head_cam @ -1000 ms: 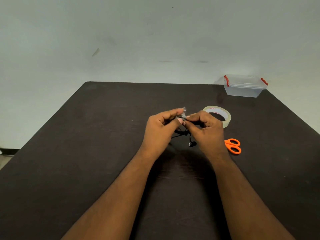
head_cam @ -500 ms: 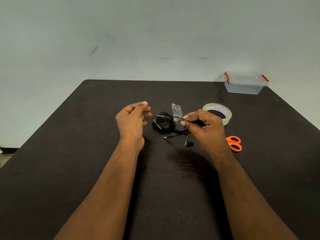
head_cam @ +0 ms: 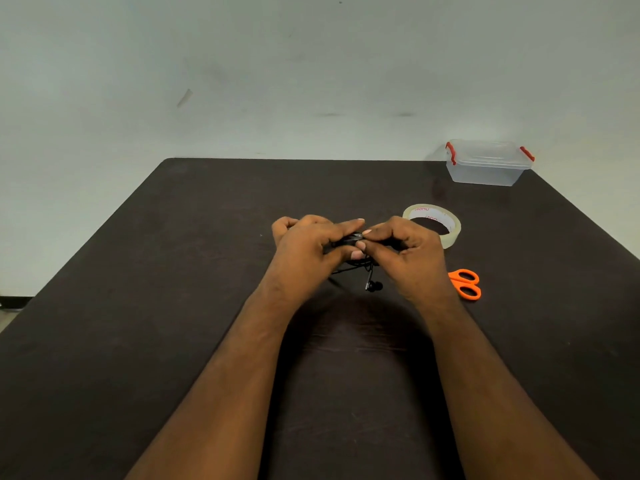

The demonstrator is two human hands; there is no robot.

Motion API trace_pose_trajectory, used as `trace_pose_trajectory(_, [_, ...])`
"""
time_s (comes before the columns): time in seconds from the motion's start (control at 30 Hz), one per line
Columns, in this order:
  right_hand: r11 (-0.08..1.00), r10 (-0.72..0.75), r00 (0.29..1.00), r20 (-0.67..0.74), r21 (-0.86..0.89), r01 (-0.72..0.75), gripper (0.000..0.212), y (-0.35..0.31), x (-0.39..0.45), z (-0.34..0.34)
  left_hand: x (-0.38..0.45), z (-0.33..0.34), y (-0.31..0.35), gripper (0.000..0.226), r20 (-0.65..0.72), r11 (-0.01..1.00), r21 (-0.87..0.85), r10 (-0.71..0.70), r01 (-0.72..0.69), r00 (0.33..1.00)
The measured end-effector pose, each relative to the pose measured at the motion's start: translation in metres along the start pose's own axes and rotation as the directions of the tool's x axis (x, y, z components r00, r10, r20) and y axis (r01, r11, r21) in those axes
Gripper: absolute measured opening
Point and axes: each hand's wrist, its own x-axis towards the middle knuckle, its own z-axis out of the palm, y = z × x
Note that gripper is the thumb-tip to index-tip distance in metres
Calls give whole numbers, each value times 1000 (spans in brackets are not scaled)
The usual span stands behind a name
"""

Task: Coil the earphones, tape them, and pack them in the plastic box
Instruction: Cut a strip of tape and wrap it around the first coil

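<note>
Both hands now pinch the earphones [head_cam: 370, 271]; left hand [head_cam: 304, 251] has returned beside right hand [head_cam: 408, 252].

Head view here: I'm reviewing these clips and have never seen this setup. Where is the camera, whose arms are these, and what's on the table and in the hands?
No machine is involved. The camera sits on a person's head and looks forward and down, so the two bare arms are that person's own. The left hand and right hand meet over a dark table and together pinch a coiled bundle of black earphones; one earbud dangles below. To the right lie a roll of clear tape and orange scissors. At the far right corner stands the plastic box, lid on, with red clips.
</note>
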Motion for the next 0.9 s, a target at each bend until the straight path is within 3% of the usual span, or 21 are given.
trace_pose_trajectory(0.13, [999,12,1000,19,-35,-12,20,0,0,0,0,2,-1,53,-3,991,125,49,-48,999])
trace_pose_trajectory(0.23, [998,26,1000,15,-63,-25,15,1,0,1,0,1,3,68,-132,977,215,32,-2,991])
trace_pose_trajectory(0.33, [997,45,999,-4,-61,-45,14,0,-1,4,-1,-1,7,52,-196,978,195,-29,68,980])
trace_pose_trajectory(0.43, [994,37,999,7,-100,-36,9,-2,-1,5,-2,2,7,34,-159,970,243,36,4,987])
trace_pose_trajectory(0.57, [991,41,999,31,-130,-37,9,-3,-1,2,-2,4,5,27,-154,966,252,101,-59,983])
trace_pose_trajectory(0.67, [989,35,998,45,-146,-28,10,-3,0,0,-1,2,6,26,-116,990,139,-2,18,993])
trace_pose_trajectory(0.73, [990,23,998,55,-139,-15,12,-2,1,-1,-1,2,5,24,-44,989,-85,-122,118,992])
trace_pose_trajectory(0.83, [995,56,997,62,-81,-50,15,-1,0,-1,1,-5,5,24,134,825,-484,-259,291,957])
trace_pose_trajectory(0.9, [995,97,992,75,-27,-95,17,-1,0,0,1,-9,6,23,217,718,-599,-281,355,935])
